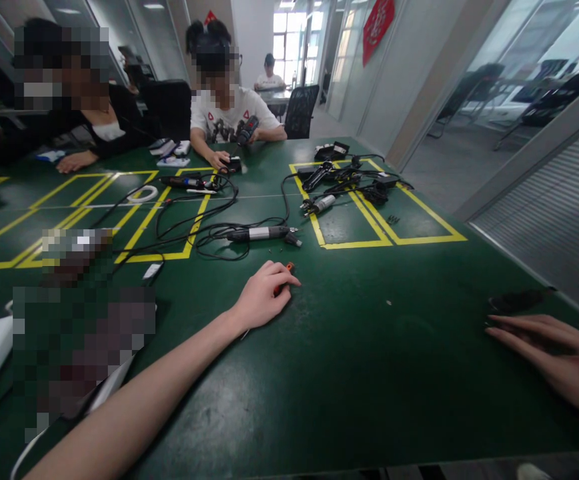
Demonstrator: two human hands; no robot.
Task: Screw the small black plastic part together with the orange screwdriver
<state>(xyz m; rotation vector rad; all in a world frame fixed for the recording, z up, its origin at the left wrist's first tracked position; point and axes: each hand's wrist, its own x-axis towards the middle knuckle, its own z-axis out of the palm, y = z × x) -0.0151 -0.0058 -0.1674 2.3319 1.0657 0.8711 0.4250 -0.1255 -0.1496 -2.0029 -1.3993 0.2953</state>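
Left of your two hands: left hand, fingers curled over an orange-handled tool, which lies on the counter just nearer you than the power screwdriver; the low grip seems meant to keep the handle from rolling. Right hand: well right of the power screwdriver and nearer you, thumb and finger brought close at the tips; you cannot tell whether they pinch anything. Dark object, blurred: beside that hand, likewise well right of the power screwdriver. Cable: looped at the power screwdriver's left end, probably to take up slack. Silver tool and heap of black cords: beyond and right of the power screwdriver, within or across yellow tape, which likely marks storage places. White ring: beyond and left of it. Co-worker in a white shirt, holding a drill: across from it. Surface: smooth green, scuffed, faintly shining. Room: office-like, with glass partitions, chairs and a bright window, all beyond the power screwdriver.
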